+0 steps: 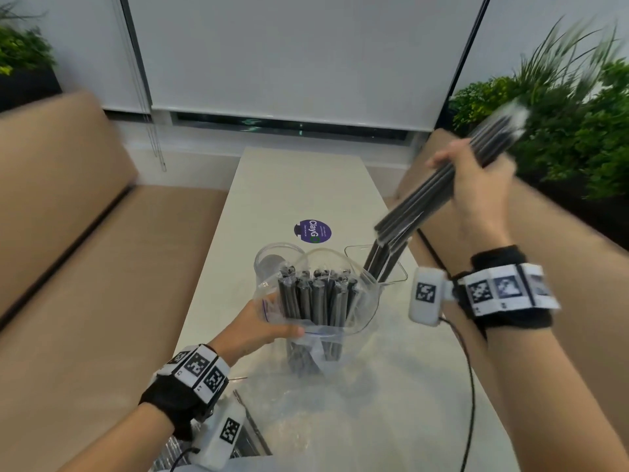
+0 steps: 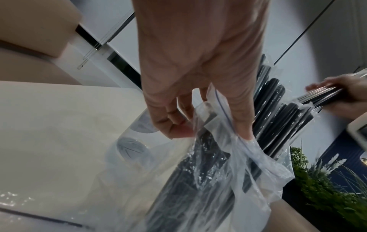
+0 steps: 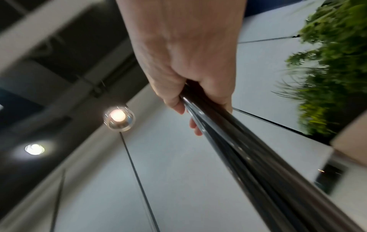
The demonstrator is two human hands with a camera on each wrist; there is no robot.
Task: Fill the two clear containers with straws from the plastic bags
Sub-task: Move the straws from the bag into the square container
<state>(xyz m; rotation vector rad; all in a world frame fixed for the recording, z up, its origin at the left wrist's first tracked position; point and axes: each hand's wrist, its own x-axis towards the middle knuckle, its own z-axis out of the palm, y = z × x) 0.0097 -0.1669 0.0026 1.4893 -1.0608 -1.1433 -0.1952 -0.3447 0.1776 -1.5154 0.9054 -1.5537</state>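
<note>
My left hand (image 1: 262, 327) grips the rim of a clear plastic bag (image 1: 360, 301) that stands upright on the table, packed with wrapped black straws (image 1: 316, 298). In the left wrist view the left hand (image 2: 198, 119) pinches the bag's zip edge (image 2: 224, 113). My right hand (image 1: 476, 185) holds a bundle of black straws (image 1: 425, 202) tilted in the air, its lower end above a square clear container (image 1: 396, 277) with a few straws in it. A round clear container (image 1: 269, 260) stands behind the bag. In the right wrist view the right hand (image 3: 188, 94) grips the bundle (image 3: 248, 157).
The white table (image 1: 299, 185) carries a purple round sticker (image 1: 311, 230). Crumpled empty plastic (image 1: 306, 413) lies near the front edge. Tan bench seats (image 1: 102, 267) flank the table, with green plants (image 1: 561, 131) at the right and a black cable (image 1: 469, 386) trailing from my right wrist.
</note>
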